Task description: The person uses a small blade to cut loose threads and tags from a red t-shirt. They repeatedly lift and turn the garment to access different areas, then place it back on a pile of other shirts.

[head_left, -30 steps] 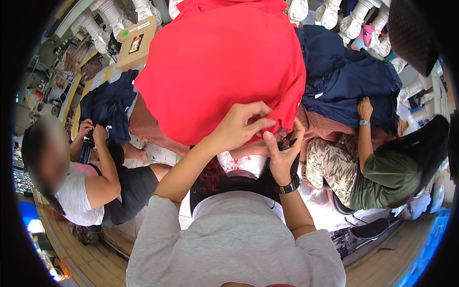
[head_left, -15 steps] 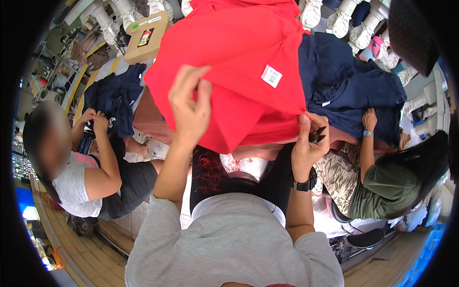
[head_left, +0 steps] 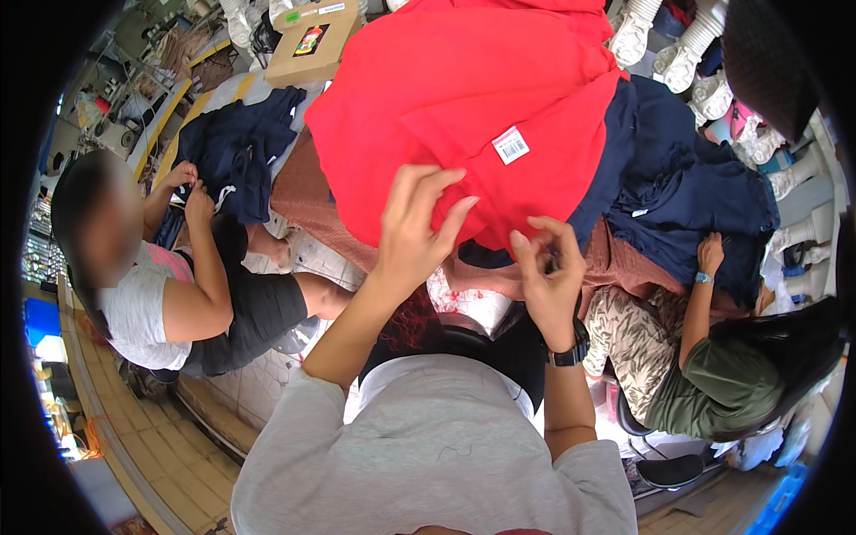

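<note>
A red garment [head_left: 383,116] is spread across the work surface in front of me, with a white barcode tag [head_left: 511,145] on it. Over its near part is my left hand [head_left: 419,218], thumb and fingers bent but apart, with nothing seen between them. My right hand [head_left: 555,272] is at the garment's near right edge, its thumb and forefinger apart. The other fingers curl round small dark thread snips [head_left: 551,262], mostly hidden in the palm; their blades showed earlier.
Dark navy garments [head_left: 682,169] lie to the right and another navy garment [head_left: 236,147] to the left, each handled by a seated person. A cardboard box [head_left: 308,53] stands at the back left. A brown cloth [head_left: 308,196] covers the table. White ribbed ducts [head_left: 682,58] line the back right.
My left hand has moved right, toward my right hand. The right hand has let go of the garment's corner, and the fabric's raised near edge has dropped. The view has shifted slightly.
</note>
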Demonstrator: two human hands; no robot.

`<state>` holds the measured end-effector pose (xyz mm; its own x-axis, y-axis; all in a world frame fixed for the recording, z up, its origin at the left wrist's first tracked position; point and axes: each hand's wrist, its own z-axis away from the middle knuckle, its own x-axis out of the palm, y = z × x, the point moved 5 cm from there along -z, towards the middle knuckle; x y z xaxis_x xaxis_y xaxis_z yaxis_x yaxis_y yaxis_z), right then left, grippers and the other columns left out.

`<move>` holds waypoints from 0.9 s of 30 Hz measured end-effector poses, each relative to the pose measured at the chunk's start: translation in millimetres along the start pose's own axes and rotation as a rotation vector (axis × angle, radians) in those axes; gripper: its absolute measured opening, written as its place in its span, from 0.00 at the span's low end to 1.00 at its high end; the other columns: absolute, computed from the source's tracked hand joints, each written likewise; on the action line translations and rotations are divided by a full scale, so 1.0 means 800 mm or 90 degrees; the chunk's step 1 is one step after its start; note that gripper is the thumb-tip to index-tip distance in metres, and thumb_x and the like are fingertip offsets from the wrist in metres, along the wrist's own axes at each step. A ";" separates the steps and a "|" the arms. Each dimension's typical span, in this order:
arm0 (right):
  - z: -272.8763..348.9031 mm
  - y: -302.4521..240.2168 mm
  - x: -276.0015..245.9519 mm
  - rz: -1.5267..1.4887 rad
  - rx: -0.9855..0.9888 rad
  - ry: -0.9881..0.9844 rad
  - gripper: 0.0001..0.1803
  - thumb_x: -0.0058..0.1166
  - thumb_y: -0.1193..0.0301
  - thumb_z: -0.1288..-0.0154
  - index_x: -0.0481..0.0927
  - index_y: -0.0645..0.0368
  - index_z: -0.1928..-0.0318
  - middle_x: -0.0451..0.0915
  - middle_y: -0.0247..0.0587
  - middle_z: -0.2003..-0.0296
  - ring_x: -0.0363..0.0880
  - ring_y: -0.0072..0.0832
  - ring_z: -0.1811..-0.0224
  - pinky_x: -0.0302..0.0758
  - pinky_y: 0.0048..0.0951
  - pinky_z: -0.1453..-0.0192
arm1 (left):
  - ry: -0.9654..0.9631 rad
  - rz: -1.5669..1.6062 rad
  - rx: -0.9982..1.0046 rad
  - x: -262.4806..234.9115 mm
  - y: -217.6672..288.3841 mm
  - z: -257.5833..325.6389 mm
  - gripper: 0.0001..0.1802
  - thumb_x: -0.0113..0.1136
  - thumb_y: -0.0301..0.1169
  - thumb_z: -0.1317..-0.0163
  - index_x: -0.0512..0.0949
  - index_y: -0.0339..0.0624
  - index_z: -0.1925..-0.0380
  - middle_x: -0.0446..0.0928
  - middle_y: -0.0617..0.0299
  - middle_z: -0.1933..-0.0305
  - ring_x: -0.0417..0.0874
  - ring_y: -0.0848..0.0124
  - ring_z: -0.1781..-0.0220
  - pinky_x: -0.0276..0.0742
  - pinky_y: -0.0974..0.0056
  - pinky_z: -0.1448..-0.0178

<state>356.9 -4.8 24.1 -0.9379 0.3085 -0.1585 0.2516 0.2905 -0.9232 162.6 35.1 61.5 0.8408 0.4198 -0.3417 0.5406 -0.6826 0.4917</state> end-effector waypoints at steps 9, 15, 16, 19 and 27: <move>-0.014 -0.015 0.058 -0.230 0.237 -0.276 0.19 0.45 0.57 0.20 0.76 0.62 0.60 0.65 0.24 0.80 0.65 0.12 0.81 0.59 0.20 0.79 | -0.089 0.126 -0.158 0.023 -0.037 -0.001 0.05 0.66 0.20 0.38 0.78 0.35 0.66 0.75 0.59 0.65 0.78 0.69 0.63 0.75 0.66 0.59; -0.020 0.007 0.083 -0.302 0.333 -0.333 0.30 0.31 0.47 0.17 0.74 0.60 0.65 0.57 0.23 0.82 0.53 0.13 0.86 0.53 0.20 0.82 | -0.132 0.228 -0.268 0.017 -0.038 0.011 0.04 0.61 0.24 0.31 0.76 0.35 0.64 0.73 0.60 0.61 0.77 0.72 0.62 0.74 0.67 0.55; -0.020 0.010 0.084 -0.306 0.363 -0.320 0.30 0.31 0.48 0.17 0.73 0.60 0.66 0.57 0.23 0.82 0.51 0.13 0.87 0.51 0.20 0.83 | -0.138 0.227 -0.257 0.016 -0.037 0.012 0.04 0.60 0.24 0.31 0.76 0.35 0.63 0.73 0.60 0.59 0.77 0.72 0.61 0.74 0.67 0.55; -0.025 0.010 0.090 -0.356 0.364 -0.337 0.29 0.33 0.48 0.17 0.73 0.59 0.67 0.58 0.22 0.82 0.51 0.12 0.86 0.48 0.20 0.83 | -0.151 0.274 -0.292 0.021 -0.041 0.016 0.04 0.60 0.25 0.31 0.76 0.35 0.63 0.72 0.59 0.56 0.78 0.72 0.59 0.75 0.68 0.54; -0.034 0.016 0.094 -0.398 0.380 -0.291 0.26 0.40 0.52 0.18 0.73 0.56 0.71 0.59 0.21 0.82 0.50 0.10 0.86 0.45 0.19 0.82 | -0.149 0.272 -0.272 0.020 -0.034 0.012 0.04 0.60 0.24 0.31 0.75 0.35 0.64 0.72 0.60 0.56 0.78 0.73 0.58 0.75 0.68 0.53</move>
<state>296.2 47.1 9.6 -0.8946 -0.1629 0.4160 -0.3672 -0.2623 -0.8924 161.0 54.7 34.6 0.9823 -0.0114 -0.1870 0.1628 -0.4425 0.8819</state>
